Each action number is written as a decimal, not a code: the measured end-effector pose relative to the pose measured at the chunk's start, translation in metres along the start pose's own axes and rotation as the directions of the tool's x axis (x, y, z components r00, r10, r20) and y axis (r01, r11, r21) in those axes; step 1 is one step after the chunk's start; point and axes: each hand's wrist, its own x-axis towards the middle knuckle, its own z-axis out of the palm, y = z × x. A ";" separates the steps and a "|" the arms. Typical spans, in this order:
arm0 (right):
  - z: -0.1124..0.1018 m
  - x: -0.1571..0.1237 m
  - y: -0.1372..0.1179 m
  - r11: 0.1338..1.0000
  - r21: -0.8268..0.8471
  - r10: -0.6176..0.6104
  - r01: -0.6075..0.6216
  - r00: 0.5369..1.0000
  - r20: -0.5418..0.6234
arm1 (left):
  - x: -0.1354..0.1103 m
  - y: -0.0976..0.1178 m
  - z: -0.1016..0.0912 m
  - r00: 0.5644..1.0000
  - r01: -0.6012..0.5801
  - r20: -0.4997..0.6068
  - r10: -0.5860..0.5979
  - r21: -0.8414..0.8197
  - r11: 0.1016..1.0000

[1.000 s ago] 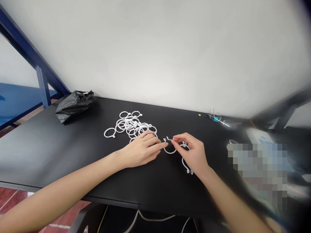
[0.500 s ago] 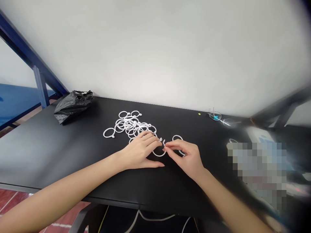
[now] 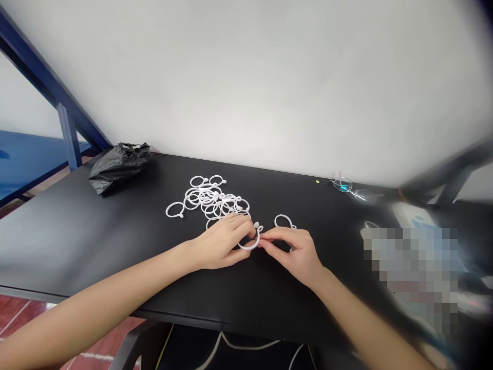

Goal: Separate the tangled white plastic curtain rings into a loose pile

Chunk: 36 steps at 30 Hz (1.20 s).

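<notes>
Between my hands is a white plastic curtain ring [image 3: 249, 247] with a small eyelet at its end. My left hand [image 3: 223, 240] has its fingers curled round the ring's left side, thumb beneath. With thumb and forefinger my right hand [image 3: 295, 249] pinches the ring's right side. Just beyond my left hand lies a loose pile of similar white rings [image 3: 211, 199], partly hidden by that hand. Two rings lie behind or beside my right hand, one of them a ring [image 3: 282, 216] mostly visible above the knuckles.
A crumpled black plastic bag [image 3: 119, 167] sits at the back left of the black table [image 3: 96, 236]. Eyeglasses [image 3: 342, 185] lie near the wall at the back right. A blurred, pixelated package [image 3: 412, 277] occupies the right side. Cables [image 3: 246, 347] hang below the front edge.
My left thumb and fingers have closed in on the ring, which has tilted up a little. My right hand keeps its pinch. The view has shifted slightly.
</notes>
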 end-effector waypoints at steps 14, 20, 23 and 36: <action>0.003 0.000 -0.003 0.950 0.249 0.179 -0.191 0.981 0.067 | -0.001 0.004 0.000 0.996 0.089 0.048 -0.080 -0.226 0.970; 0.004 0.000 -0.001 0.972 0.184 0.143 -0.146 0.989 0.032 | -0.003 0.006 0.001 0.980 0.199 0.083 -0.183 -0.258 0.946; 0.004 0.000 0.000 0.978 0.172 0.116 -0.115 0.993 0.002 | -0.004 0.004 0.003 0.977 0.205 -0.002 -0.211 -0.231 0.951; 0.009 -0.003 -0.005 0.990 0.122 0.085 -0.075 0.994 -0.075 | -0.003 0.001 0.004 0.990 0.123 -0.073 -0.118 0.071 0.990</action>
